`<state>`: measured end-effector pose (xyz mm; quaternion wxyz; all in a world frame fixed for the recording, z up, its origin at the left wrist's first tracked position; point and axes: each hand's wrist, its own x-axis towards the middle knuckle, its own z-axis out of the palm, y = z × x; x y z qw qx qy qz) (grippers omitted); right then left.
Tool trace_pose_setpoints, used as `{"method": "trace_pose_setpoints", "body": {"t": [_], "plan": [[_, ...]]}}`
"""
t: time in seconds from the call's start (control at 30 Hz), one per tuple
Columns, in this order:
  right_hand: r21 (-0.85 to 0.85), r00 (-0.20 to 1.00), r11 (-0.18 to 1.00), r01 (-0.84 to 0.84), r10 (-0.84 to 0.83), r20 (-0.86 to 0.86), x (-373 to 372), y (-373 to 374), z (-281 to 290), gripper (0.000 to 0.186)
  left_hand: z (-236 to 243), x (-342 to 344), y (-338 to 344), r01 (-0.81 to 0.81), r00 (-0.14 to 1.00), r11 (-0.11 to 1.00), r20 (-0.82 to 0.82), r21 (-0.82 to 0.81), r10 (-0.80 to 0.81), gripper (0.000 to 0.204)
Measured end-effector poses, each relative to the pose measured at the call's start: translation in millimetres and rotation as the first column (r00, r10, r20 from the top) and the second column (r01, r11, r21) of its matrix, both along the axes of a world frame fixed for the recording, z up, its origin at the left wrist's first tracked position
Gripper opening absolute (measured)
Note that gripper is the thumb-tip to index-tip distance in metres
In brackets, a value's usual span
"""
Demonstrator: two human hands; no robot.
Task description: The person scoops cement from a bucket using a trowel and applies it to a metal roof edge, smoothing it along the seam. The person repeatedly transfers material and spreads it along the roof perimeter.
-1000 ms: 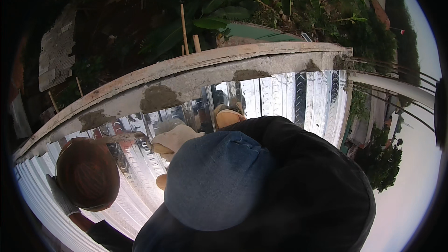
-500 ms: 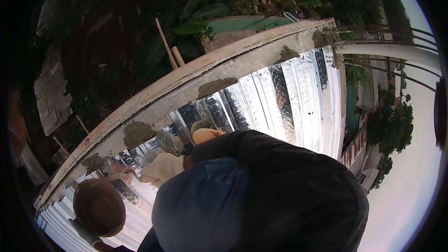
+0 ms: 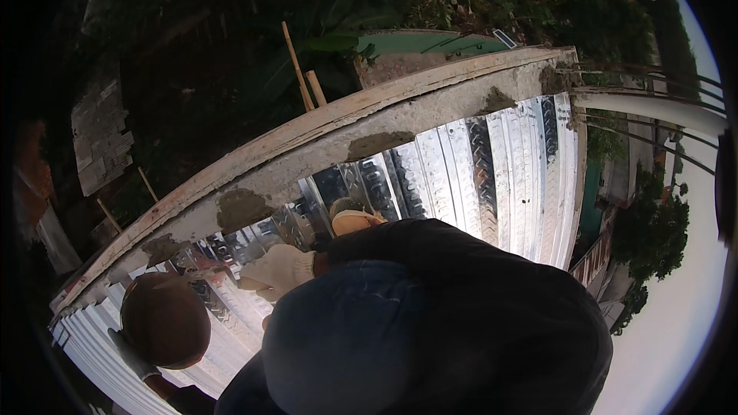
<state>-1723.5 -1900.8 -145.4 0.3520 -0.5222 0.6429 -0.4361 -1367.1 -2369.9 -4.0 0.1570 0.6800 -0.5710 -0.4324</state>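
My left hand (image 3: 132, 355), in a grey glove, grips the side of a round brown bowl-like container (image 3: 165, 321) at the lower left. What lies inside it is too dark to tell. My right hand (image 3: 278, 270), in a cream knit glove, is closed low over the ribbed metal sheeting, right of the container. From its fingers a thin, flat thing like a trowel (image 3: 209, 270) reaches toward the container, not clearly seen. Beyond both hands runs a concrete beam (image 3: 307, 155) with wet-looking mortar patches (image 3: 244, 210). My dark sleeve and blue denim hide the sheeting below.
Shiny corrugated sheeting (image 3: 453, 173) spreads right along the beam. A shoe (image 3: 354, 220) rests on it beside my right forearm. Timber boards edge the beam, with bamboo poles (image 3: 298, 65) beyond and a drop to greenery. Bent rebar (image 3: 646, 119) sticks out at the right end.
The view has turned slightly, so the beam's right end sits lower and farther right. Both hands keep about the same place against the beam, the left still on the container.
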Motion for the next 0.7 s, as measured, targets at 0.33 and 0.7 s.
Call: {"method": "trace_pose_setpoints", "body": {"t": [0.33,0.7], "plan": [[0.072,0.997,0.997,-0.032,0.027,0.068,4.5,-5.2,-11.6,0.042,-1.8,-56.8,37.6,-0.167,0.963,0.984,-0.223,-0.054,0.151,0.062],[0.115,0.999,0.993,-0.04,0.041,-0.013,5.8,-10.3,-1.4,0.043,26.0,-50.6,41.7,0.038,0.999,0.99,-0.03,-0.135,-0.043,0.054]]}}
